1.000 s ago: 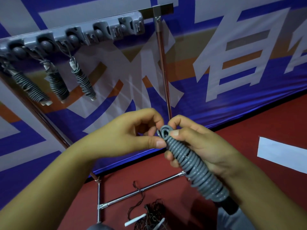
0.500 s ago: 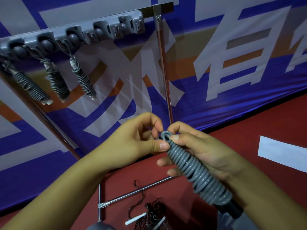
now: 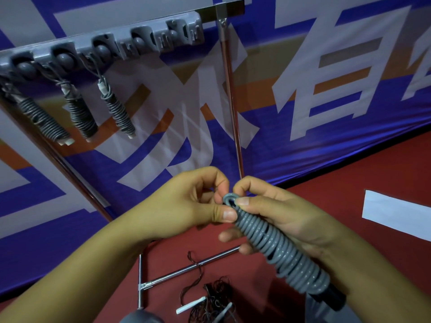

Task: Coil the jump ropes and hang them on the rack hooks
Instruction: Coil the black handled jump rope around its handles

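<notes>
Three coiled grey jump ropes (image 3: 81, 113) already hang from the grey plastic hook rack (image 3: 105, 46), which is mounted on a metal rail at the upper left of the head view. Each occupies one of the left-hand hooks and hangs clear of its neighbours. The hooks toward the right end of the rack (image 3: 177, 31) carry nothing.

A fourth rope, a tightly wound grey plastic jump rope coil (image 3: 272, 245), is in the hands in front of the rack and well below it. The right hand (image 3: 286, 220) is closed around the upper half of the coil, thumb laid over the top turn. The left hand (image 3: 193, 206) pinches the small loop at the top end of the coil (image 3: 231, 199) between thumb and forefinger. A black handle end (image 3: 331, 297) protrudes from the bottom of the coil.

On the red floor (image 3: 349, 183) beside the chrome base bars of the rack stand (image 3: 191, 268) lies a loose tangle of thin dark cord with white handle pieces (image 3: 210, 297). It appears to be at least one further rope, uncoiled; the count cannot be told.

Assessment of progress:
- Done: three ropes coiled and hung.
- In hand: the fourth rope is wound; its hanging loop seems to be in preparation, and it is not yet on a hook.
- Left: hang the fourth coil on a free hook, then coil and hang what lies on the floor.
</notes>
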The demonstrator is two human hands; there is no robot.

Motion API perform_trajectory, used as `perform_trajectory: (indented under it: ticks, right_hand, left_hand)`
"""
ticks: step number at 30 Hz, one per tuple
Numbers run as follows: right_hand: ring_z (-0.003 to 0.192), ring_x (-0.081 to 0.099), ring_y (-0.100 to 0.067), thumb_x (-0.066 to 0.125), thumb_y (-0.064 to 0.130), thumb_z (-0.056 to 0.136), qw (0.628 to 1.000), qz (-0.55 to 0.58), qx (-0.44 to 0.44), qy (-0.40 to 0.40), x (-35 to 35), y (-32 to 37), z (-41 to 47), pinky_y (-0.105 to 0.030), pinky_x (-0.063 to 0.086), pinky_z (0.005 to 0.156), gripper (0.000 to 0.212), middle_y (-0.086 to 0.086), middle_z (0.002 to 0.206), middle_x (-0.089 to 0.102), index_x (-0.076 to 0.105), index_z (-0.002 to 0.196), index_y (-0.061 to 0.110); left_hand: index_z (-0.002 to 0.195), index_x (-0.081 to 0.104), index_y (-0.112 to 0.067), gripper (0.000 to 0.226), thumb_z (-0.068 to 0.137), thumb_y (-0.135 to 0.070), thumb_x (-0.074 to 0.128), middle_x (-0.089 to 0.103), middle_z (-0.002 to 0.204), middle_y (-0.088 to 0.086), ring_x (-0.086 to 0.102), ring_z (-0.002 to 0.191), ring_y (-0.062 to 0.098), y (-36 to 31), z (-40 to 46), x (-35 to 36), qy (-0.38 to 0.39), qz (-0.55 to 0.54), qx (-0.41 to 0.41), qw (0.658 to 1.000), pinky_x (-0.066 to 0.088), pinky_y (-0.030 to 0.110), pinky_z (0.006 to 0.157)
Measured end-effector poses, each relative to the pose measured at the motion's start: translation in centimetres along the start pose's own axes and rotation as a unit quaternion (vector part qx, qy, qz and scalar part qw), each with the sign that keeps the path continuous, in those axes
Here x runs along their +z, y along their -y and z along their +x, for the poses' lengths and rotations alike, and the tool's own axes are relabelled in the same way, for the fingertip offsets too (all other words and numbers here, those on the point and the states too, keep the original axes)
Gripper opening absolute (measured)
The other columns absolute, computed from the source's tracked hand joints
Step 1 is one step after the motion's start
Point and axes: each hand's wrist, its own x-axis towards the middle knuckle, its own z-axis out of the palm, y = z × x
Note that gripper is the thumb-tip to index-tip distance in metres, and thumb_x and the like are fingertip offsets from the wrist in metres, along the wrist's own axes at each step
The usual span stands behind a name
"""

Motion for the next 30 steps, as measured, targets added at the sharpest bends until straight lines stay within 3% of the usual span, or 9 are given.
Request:
perform_trajectory:
  ticks: [2,5,6,13,17,21,24,27,30]
  right_hand:
    - [0.081,0.070,-0.032,0.059,0.016,0.079,1.000,0.016,-0.003,0.004,0.0,0.0,0.1,-0.040,0.059,0.054,0.003,-0.011,0.093,0.069,0.059,0.076,0.017]
    - [0.087,0.066,-0.030,0.062,0.016,0.078,1.000,0.003,-0.028,-0.011,0.1,0.0,0.1,-0.053,0.058,0.065,0.003,-0.015,0.097,0.065,0.060,0.075,0.015]
    - [0.085,0.064,-0.027,0.062,0.016,0.078,0.999,-0.010,-0.039,-0.018,0.1,0.0,0.1,-0.056,0.057,0.067,0.004,-0.016,0.095,0.062,0.061,0.074,0.016]
    - [0.070,0.061,-0.014,0.063,0.006,0.076,0.994,-0.028,-0.105,-0.030,0.5,-0.4,-0.3,-0.056,0.056,0.072,0.008,-0.007,0.076,0.057,0.057,0.076,0.012]
    - [0.078,0.063,-0.020,0.075,0.014,0.070,0.987,-0.087,-0.127,-0.042,0.5,-0.8,-0.3,-0.051,0.058,0.070,0.015,-0.014,0.093,0.061,0.060,0.074,0.013]
    - [0.088,0.069,-0.026,0.074,0.014,0.071,0.975,-0.111,-0.179,-0.065,0.7,-1.0,-0.2,-0.051,0.058,0.073,0.016,-0.005,0.105,0.070,0.059,0.074,0.014]
    - [0.089,0.070,-0.028,0.076,0.020,0.063,0.965,-0.134,-0.207,-0.092,0.7,-0.9,-0.4,-0.047,0.058,0.076,0.018,-0.005,0.111,0.070,0.060,0.072,0.018]
    - [0.089,0.072,-0.024,0.079,0.007,0.061,0.958,-0.157,-0.212,-0.113,0.7,-0.5,-0.9,-0.030,0.057,0.070,0.021,-0.001,0.116,0.067,0.064,0.066,0.021]
    - [0.090,0.072,-0.021,0.076,0.005,0.060,0.951,-0.203,-0.206,-0.109,0.7,-0.2,-1.2,-0.028,0.056,0.074,0.018,0.009,0.122,0.064,0.066,0.066,0.019]
  left_hand:
    - [0.078,0.060,-0.021,0.023,0.065,-0.029,0.078,0.053,0.070,0.007,0.048,0.062,0.025,0.2,0.0,0.1,-0.015,0.002,0.011,1.000,0.045,0.025,0.052]
    - [0.078,0.059,-0.020,0.022,0.069,-0.026,0.077,0.051,0.073,0.016,0.049,0.072,0.034,0.4,-0.1,0.1,-0.028,-0.015,0.025,0.999,0.044,0.058,0.062]
    - [0.077,0.058,-0.021,0.020,0.070,-0.026,0.076,0.051,0.072,0.014,0.049,0.071,0.034,0.3,-0.1,0.1,-0.031,-0.016,0.028,0.999,0.043,0.061,0.062]
    - [0.075,0.057,-0.025,0.013,0.078,-0.035,0.064,0.058,0.066,-0.001,0.053,0.055,0.016,-0.5,0.0,0.2,-0.053,0.054,0.066,0.995,0.045,0.027,0.051]
    - [0.078,0.058,-0.020,0.011,0.080,-0.029,0.065,0.060,0.070,0.000,0.058,0.058,0.014,-1.0,-0.7,-0.1,0.001,0.032,0.054,0.998,0.050,0.025,0.053]
    - [0.080,0.054,-0.015,0.018,0.083,-0.032,0.060,0.059,0.073,0.009,0.059,0.058,0.018,-0.7,-0.8,0.3,-0.063,0.105,0.097,0.988,0.052,0.034,0.052]
    - [0.085,0.052,-0.014,0.018,0.088,-0.032,0.055,0.058,0.073,0.000,0.062,0.058,0.019,-0.6,-1.0,0.8,-0.091,0.196,0.145,0.966,0.054,0.041,0.053]
    - [0.088,0.053,-0.014,0.013,0.090,-0.027,0.055,0.057,0.082,-0.006,0.067,0.069,0.014,-0.9,-1.4,0.8,-0.073,0.250,0.182,0.948,0.054,0.026,0.059]
    - [0.089,0.056,-0.011,0.015,0.088,-0.026,0.061,0.060,0.083,-0.007,0.067,0.073,0.009,-1.6,-1.6,0.1,-0.039,0.259,0.176,0.949,0.049,0.015,0.063]
